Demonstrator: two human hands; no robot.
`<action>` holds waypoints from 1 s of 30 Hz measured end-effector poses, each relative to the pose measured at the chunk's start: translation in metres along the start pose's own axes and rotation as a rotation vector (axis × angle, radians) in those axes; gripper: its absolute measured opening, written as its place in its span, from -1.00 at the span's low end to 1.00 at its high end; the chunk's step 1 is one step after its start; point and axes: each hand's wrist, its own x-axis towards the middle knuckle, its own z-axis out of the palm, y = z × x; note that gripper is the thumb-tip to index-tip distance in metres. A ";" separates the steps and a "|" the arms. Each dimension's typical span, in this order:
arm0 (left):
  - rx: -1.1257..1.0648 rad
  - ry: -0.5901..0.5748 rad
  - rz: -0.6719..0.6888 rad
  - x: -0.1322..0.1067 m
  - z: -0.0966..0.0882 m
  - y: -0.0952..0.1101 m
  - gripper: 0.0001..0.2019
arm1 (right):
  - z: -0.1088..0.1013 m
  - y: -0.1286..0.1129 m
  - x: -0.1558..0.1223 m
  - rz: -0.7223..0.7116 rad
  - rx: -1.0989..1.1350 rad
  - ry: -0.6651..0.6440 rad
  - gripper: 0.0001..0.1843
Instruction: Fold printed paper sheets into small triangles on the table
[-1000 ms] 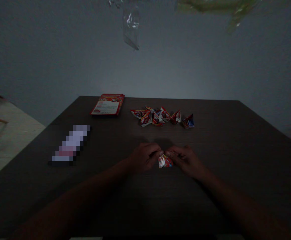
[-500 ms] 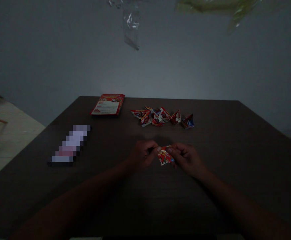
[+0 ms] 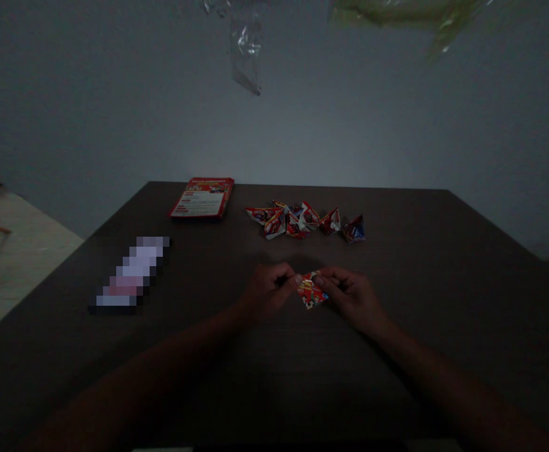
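Note:
A small folded piece of red printed paper point(image 3: 311, 293) is pinched between both hands just above the dark table point(image 3: 444, 282). My left hand point(image 3: 267, 290) grips its left corner with thumb and forefinger closed. My right hand point(image 3: 350, 295) pinches its upper right edge, fingers curled. Behind them, near the far edge, lies a row of several folded red paper shapes point(image 3: 305, 220), one partly blue at the right end.
A red printed booklet point(image 3: 203, 197) lies flat at the far left of the table. A blurred flat object point(image 3: 130, 275) rests on the left side. Clear plastic point(image 3: 247, 53) hangs from above against the grey wall. Pale floor shows at left.
The folded paper has been raised a little and turned, so a wider printed face now shows. Both hands shifted slightly up and away from me.

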 end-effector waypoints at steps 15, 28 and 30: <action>-0.498 0.065 -0.302 0.011 0.003 -0.010 -0.76 | -0.014 -0.002 0.002 -0.574 -0.412 0.020 -0.62; -0.798 -0.102 -0.575 0.003 0.016 0.000 -0.80 | -0.007 0.009 0.010 -0.917 -0.694 -0.059 -0.71; -0.801 -0.126 -0.606 0.002 0.016 0.002 -0.79 | -0.006 0.009 0.010 -0.930 -0.685 -0.071 -0.72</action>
